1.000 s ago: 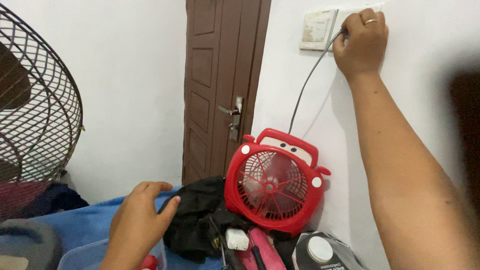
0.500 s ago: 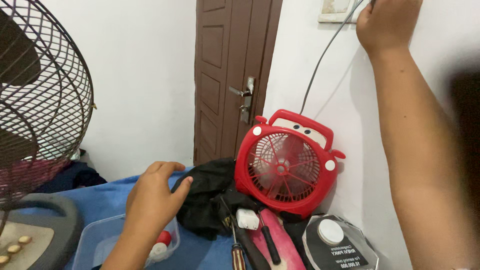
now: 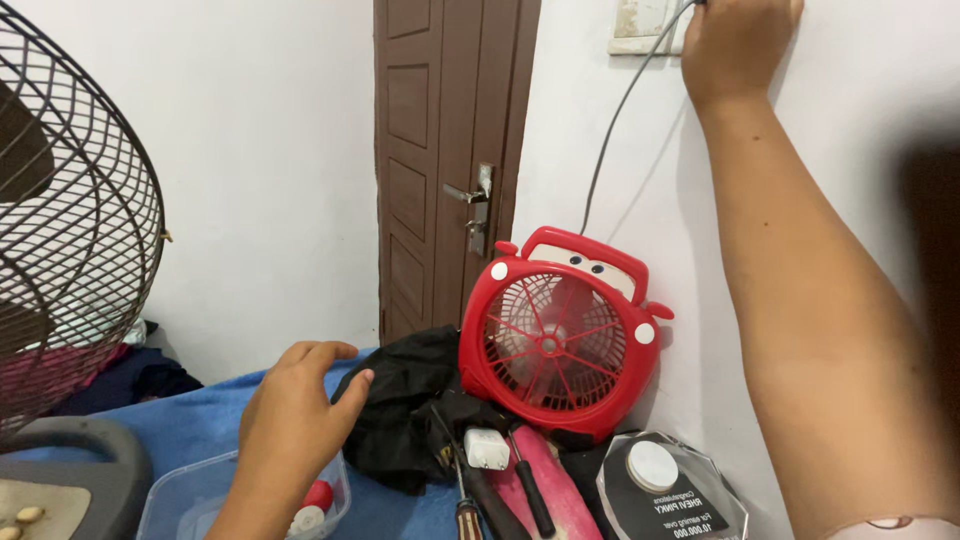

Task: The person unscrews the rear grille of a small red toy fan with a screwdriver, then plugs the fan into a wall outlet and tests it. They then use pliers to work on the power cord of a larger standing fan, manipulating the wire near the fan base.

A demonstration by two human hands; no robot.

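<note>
Here, in the one head view, my right hand (image 3: 738, 45) is up on the wall at the socket plate (image 3: 640, 28), fingers bunched where the grey cord (image 3: 612, 140) ends. The top edge of the frame cuts off the fingertips, so I cannot tell whether they clench a plug or only press on it. The cord runs down the wall and passes behind the red fan (image 3: 558, 338), which stands upright against the wall on the blue cloth (image 3: 190, 420).

My left hand (image 3: 292, 425) hovers low, fingers loosely curled and holding nothing, just over the rim of a clear tub (image 3: 175, 505) with small red and white bits inside. Beside it lies a black cloth (image 3: 405, 405), then a white adapter (image 3: 487, 448) and two screwdrivers (image 3: 500, 490) on a pink item. A glass plaque (image 3: 665, 495) sits to the right of them, and the cage of a big fan (image 3: 70, 220) fills the left edge.

Risks, as I judge them: fingers at a socket I cannot see may slip onto the metal pins. A tug on the cord could tip the red fan forward onto the tools. The left hand, dropping blind, might knock the tub.
</note>
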